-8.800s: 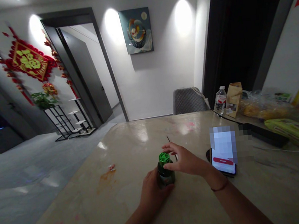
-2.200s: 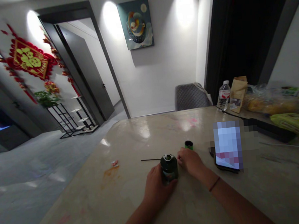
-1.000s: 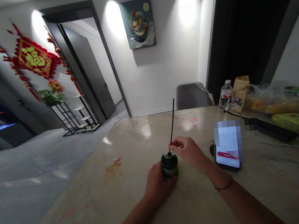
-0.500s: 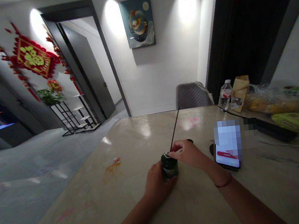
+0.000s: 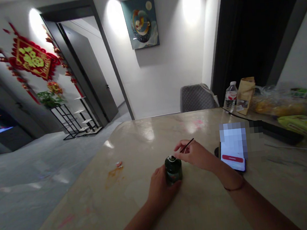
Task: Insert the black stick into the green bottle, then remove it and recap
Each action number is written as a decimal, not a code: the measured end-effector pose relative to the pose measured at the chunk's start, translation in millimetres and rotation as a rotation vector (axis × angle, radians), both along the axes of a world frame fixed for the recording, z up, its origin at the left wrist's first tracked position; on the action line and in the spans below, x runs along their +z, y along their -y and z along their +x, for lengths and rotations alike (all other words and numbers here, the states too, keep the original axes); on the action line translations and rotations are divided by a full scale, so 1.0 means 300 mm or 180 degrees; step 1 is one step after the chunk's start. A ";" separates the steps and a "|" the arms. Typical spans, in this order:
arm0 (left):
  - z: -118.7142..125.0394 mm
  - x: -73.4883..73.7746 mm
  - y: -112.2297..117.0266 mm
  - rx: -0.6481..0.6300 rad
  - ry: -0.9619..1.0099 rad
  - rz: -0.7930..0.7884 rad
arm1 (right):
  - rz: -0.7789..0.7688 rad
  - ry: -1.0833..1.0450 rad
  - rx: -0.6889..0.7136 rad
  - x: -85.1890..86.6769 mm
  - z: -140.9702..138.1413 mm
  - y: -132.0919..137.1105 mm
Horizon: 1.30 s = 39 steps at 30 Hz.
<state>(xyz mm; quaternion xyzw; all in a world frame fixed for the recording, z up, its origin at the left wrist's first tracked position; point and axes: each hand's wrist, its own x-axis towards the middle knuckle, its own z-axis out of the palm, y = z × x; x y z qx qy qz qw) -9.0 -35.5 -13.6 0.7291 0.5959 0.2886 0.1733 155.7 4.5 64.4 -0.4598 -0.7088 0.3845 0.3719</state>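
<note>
A small dark green bottle stands upright on the beige marble table, its mouth uncovered. My left hand is wrapped round the bottle's lower side. My right hand pinches a thin black stick just right of the bottle's mouth; only a short length of the stick shows, sticking out up and to the right past my fingers. The bottle's green cap is hidden behind my right hand.
A phone stands propped right of my right hand. A water bottle, paper bag and plastic food bags crowd the table's far right. A grey chair is at the far edge. An orange stain marks the tabletop.
The long stick that stood tall above the bottle's mouth now shows only a short end past my right fingers. The green cap had been taken off earlier. My left hand has kept its hold.
</note>
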 end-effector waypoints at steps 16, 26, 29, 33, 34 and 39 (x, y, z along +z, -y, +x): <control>0.002 -0.008 -0.002 -0.0001 -0.0065 0.0091 | -0.0219 0.0208 0.0443 -0.103 -0.007 -0.017; -0.074 0.006 -0.020 -0.0493 -0.0547 0.0042 | -0.0019 0.0161 0.0650 -0.140 -0.021 -0.024; -0.102 0.001 -0.018 -0.0589 -0.0669 0.0127 | 0.0048 0.0110 0.0715 -0.161 -0.023 -0.025; -0.114 -0.002 -0.018 -0.0786 -0.0767 0.0173 | -0.0086 0.0007 0.0811 -0.208 -0.029 -0.027; -0.115 0.001 -0.019 -0.0834 -0.0779 0.0185 | -0.0183 -0.0106 0.0884 -0.222 -0.032 -0.028; -0.127 0.007 -0.028 -0.0926 -0.0802 0.0290 | -0.0335 -0.0754 0.1032 -0.280 -0.046 -0.029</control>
